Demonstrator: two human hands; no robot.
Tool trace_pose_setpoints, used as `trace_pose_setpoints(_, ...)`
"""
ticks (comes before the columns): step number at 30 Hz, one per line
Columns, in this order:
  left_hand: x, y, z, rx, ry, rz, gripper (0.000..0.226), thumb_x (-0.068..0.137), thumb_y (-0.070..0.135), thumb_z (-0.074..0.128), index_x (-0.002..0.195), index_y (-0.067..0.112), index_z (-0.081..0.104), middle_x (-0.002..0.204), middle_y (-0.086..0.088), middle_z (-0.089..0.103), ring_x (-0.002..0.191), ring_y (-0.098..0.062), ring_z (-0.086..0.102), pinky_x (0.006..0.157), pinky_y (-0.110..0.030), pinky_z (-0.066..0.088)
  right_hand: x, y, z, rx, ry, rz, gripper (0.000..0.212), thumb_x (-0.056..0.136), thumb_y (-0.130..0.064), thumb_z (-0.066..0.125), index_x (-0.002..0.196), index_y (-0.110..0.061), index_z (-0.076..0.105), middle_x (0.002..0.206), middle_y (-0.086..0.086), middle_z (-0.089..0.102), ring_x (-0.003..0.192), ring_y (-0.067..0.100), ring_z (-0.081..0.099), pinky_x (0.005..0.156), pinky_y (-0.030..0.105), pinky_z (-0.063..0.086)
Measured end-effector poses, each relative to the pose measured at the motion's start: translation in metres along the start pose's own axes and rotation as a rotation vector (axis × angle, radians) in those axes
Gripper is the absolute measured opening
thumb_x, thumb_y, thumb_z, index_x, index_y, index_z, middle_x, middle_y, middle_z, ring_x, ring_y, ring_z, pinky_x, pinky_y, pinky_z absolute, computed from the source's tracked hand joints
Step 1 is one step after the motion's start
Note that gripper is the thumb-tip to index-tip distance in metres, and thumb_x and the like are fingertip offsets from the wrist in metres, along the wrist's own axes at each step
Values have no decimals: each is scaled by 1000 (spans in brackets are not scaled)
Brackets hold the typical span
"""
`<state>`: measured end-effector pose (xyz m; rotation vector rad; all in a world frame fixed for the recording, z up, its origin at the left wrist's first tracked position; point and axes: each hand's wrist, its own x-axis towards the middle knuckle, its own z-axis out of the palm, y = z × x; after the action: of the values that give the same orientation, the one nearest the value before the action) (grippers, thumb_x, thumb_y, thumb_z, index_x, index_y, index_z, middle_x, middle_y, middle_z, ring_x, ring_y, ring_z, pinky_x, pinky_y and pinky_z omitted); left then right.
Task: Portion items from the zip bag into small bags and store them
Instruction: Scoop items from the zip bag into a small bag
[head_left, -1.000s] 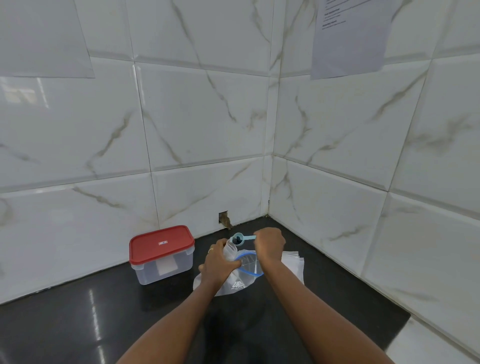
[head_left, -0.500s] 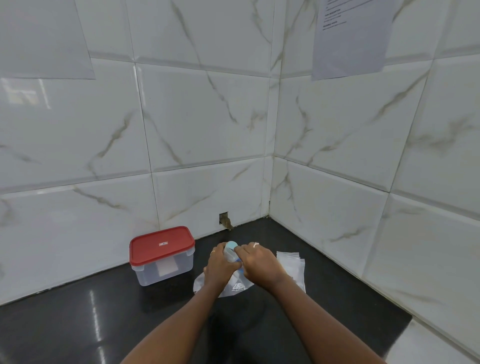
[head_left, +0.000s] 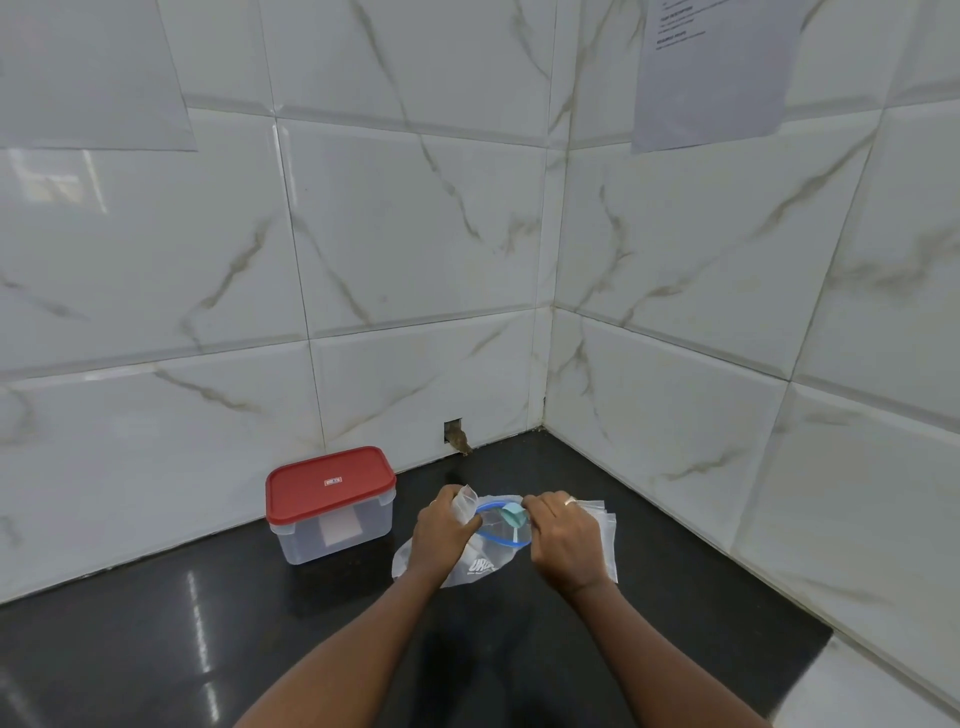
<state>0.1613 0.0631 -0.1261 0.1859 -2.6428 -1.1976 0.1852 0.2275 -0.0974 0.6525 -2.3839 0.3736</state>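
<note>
Left hand (head_left: 441, 532): fingers were curled tight round the crumpled neck of a small clear plastic bag (head_left: 466, 503), which stood up out of the fist.
Right hand (head_left: 563, 538): knuckles up, fingers curled, pinching a small teal plastic scoop (head_left: 511, 515) at its handle end; a pale ring showed on one finger.
Zip bag position: the large clear plastic zip bag with a blue zip rim (head_left: 485, 564) lay on the worktop between the two hands and partly under them, the left hand over its left edge.
Zip bag look: the mouth was spread into a blue oval and white print showed on the lower face; the film was thin and creased. Contents could not be made out.
Scoop position: it sat in the open mouth, just beside the right fingertips.
Spare bags: a flat stack of small clear plastic bags (head_left: 608, 535) lay under and to the right of the right hand.
Box: a clear rectangular plastic box with a red lid (head_left: 330, 480), lid on, stood left of the left hand, apart from it and near the wall.
Worktop (head_left: 208, 623): black, glossy, reflective.
Walls: white marble-look glazed tiles (head_left: 415, 234); a printed paper sheet (head_left: 711, 67) hung on the right wall.
</note>
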Motion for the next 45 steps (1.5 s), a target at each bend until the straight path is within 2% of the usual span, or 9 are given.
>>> trace_pose_setpoints(3,-4,-3,-6,10,-28,61,48,89,32,61,130,14,45,128,-4,58,114,-18,57,95,-21,42,0,-5,6,-88,-181,-5,21,71,-25,77,88,-14,75,81,2,74,68,14,68,58,22,55)
trace_pose_setpoints(6,-5,-2,-14,-19,-60,195,37,86,25,66,120,18,53,115,-1,64,101,-12,60,81,-9,42,3,-8,23,-47,-475,-60,31,93,-10,47,120,-12,61,117,9,66,107,25,62,89,32,48)
trace_pose_setpoints(13,0,-1,-26,131,-126,434,37,85,22,66,119,14,56,111,-3,66,98,-15,62,90,-25,49,13,-32,40,-52,-684,-14,35,101,-19,34,126,-4,53,122,14,58,116,29,54,92,32,40)
trace_pose_setpoints(18,4,-3,-32,212,-208,449,43,86,25,66,124,10,53,119,-6,63,107,-18,61,96,-22,46,11,-38,60,141,-836,346,50,98,-35,44,142,-14,34,143,5,41,132,19,40,110,29,32)
trace_pose_setpoints(24,5,-4,-38,248,-191,530,47,82,19,69,125,8,53,120,-9,63,107,-20,61,92,-14,41,14,-60,58,433,-731,681,36,99,-19,42,131,-6,50,113,7,54,105,19,54,95,28,43)
trace_pose_setpoints(30,10,6,-37,269,-247,582,49,81,21,70,127,14,52,121,-6,62,108,-16,60,95,-21,46,13,-65,59,582,-682,834,34,98,-15,40,128,-4,52,128,14,57,118,28,55,97,32,46)
trace_pose_setpoints(36,10,21,-25,246,-338,591,44,83,18,68,125,16,54,120,-6,62,107,-17,59,97,-27,46,12,-59,50,708,-705,1137,53,94,-29,55,140,-15,33,135,3,44,126,16,44,107,25,35)
trace_pose_setpoints(40,14,25,-26,268,-373,591,45,80,20,71,122,16,55,118,-5,63,105,-17,59,94,-26,46,14,-61,57,790,-699,1178,43,95,-23,53,134,-9,42,99,2,49,90,13,51,87,26,46)
trace_pose_setpoints(45,19,25,-31,303,-388,573,52,76,22,74,124,18,53,123,-2,60,109,-16,56,92,-23,42,21,-68,34,753,-629,1192,59,92,-26,58,142,-12,31,134,8,44,128,21,43,112,32,35)
